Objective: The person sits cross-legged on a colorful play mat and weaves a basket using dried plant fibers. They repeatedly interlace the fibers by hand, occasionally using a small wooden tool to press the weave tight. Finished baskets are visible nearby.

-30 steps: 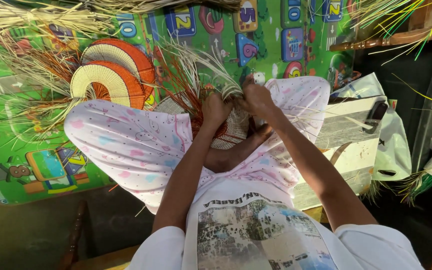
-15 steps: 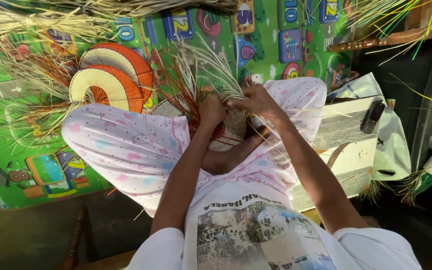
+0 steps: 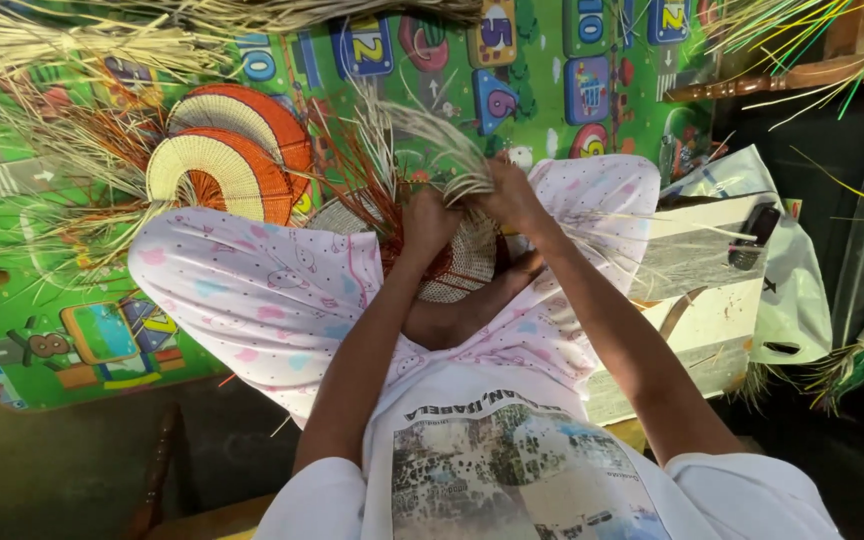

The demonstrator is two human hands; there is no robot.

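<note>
Compared with a moment earlier, the right hand (image 3: 512, 195) is now lifting pale straw strands (image 3: 452, 150) in clenched fingers, while the left hand (image 3: 430, 222) is gripping the half-woven fan (image 3: 457, 270) on the lap.

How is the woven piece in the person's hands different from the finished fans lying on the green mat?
The woven piece sits in the lap, gripped by the left hand and right hand; the fans lie untouched on the mat. Long loose strands stick out from the piece; the fans have neat rounded edges. The piece looks pale; the fans show orange bands. Both are woven straw.
</note>
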